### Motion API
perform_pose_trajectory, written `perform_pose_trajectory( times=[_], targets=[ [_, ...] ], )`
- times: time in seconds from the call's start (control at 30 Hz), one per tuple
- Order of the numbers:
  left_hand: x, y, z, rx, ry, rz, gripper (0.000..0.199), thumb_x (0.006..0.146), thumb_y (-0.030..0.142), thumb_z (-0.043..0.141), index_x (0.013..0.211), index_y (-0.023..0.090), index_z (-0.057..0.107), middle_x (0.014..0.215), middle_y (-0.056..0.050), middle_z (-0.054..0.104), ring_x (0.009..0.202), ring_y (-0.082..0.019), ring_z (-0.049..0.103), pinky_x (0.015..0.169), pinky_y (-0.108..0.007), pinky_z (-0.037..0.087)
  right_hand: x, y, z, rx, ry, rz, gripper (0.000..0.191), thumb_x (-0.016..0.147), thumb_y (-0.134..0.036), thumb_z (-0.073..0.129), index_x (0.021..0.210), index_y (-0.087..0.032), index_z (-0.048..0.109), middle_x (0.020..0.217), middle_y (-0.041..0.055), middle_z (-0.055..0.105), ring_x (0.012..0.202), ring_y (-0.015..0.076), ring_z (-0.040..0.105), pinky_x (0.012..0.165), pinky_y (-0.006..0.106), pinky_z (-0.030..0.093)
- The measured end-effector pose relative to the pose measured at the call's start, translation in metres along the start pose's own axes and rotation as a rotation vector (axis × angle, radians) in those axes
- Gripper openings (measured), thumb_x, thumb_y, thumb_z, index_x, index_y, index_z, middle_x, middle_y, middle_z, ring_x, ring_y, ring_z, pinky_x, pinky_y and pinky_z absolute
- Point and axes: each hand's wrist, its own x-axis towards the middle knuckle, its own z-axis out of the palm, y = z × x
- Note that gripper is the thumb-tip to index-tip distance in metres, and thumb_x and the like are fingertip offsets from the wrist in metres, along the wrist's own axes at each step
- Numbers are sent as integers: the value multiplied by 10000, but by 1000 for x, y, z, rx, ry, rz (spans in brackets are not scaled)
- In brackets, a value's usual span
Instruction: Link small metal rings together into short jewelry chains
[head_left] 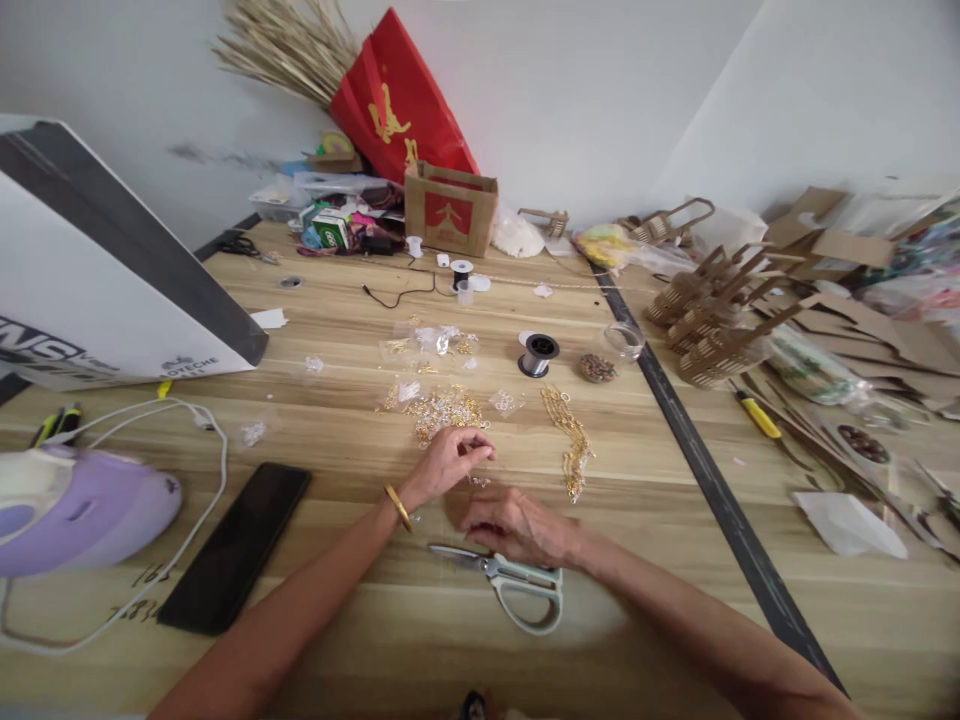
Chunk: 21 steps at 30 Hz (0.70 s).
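My left hand (448, 463) has its thumb and fingertips drawn together; whatever is between them is too small to make out. It lies at the near edge of a pile of gold and clear beads (446, 412). My right hand (514, 525) is curled, its fingers turned under and partly hidden. Just below it lie kitchen scissors (529, 598) with pale green handles, their blades pointing left. A few small clear pieces (478, 481) rest between the hands. To the right, a bundle of gold chains (574, 450) is stretched out on the wooden table (637, 560).
Behind the beads stand a wire spool (538, 354) and a glass jar (622, 342) near a dish of mixed beads (598, 368). A black phone (236, 545) and a purple device (97, 510) with a white cable lie left. Woven baskets (705, 330) stand right.
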Motion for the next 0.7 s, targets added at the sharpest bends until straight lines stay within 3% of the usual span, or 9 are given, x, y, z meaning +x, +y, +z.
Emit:
perform_pose_trajectory(
  times=[0.17, 0.47, 0.7],
  targets=[
    [8, 7, 4, 113, -17, 27, 155, 800, 204, 563, 762, 132, 695, 751, -39, 714, 668, -124, 602, 622, -213, 434, -4, 0, 4, -113, 32, -43, 148, 948, -183, 426, 907, -154, 564, 882, 55, 594, 768, 135, 556, 694, 235, 435],
    [38, 3, 15, 104, -69, 29, 135, 794, 191, 571, 817, 120, 684, 695, -35, 686, 624, -112, 595, 605, -206, 445, -23, 10, 20, -485, 54, -130, 169, 961, -167, 378, 903, -140, 534, 828, 54, 568, 666, 133, 517, 491, 231, 307],
    [50, 4, 19, 122, -133, 27, 119, 785, 179, 589, 815, 103, 675, 689, -50, 691, 595, -100, 586, 567, -187, 432, -24, 10, 15, -439, 9, -54, 163, 903, -65, 413, 977, -124, 545, 909, 80, 593, 694, 139, 548, 545, 231, 384]
  ],
)
